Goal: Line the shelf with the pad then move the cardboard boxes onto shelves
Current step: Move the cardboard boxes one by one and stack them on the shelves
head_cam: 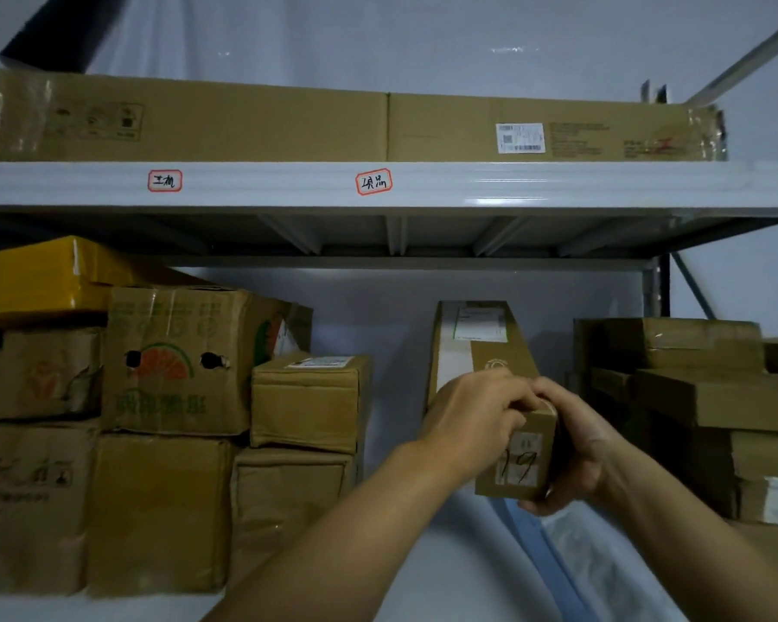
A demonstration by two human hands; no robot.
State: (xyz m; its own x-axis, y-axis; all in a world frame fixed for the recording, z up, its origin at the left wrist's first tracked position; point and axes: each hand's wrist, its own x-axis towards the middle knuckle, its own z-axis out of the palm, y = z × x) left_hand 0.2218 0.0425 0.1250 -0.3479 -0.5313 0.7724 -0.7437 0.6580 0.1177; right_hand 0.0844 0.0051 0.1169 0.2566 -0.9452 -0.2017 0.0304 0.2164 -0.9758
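Note:
A long narrow cardboard box points end-on toward me, its far end reaching into the middle shelf bay. Its near end carries a label marked "19". My left hand grips the near end from the top left. My right hand grips the same end from the right and underneath. A white pad covers the shelf surface below the box; its blue edge shows under my hands.
Stacked cardboard boxes fill the left of the bay, with a smaller pair beside them. Flat brown boxes are piled at the right. The upper shelf beam carries two long flat cartons.

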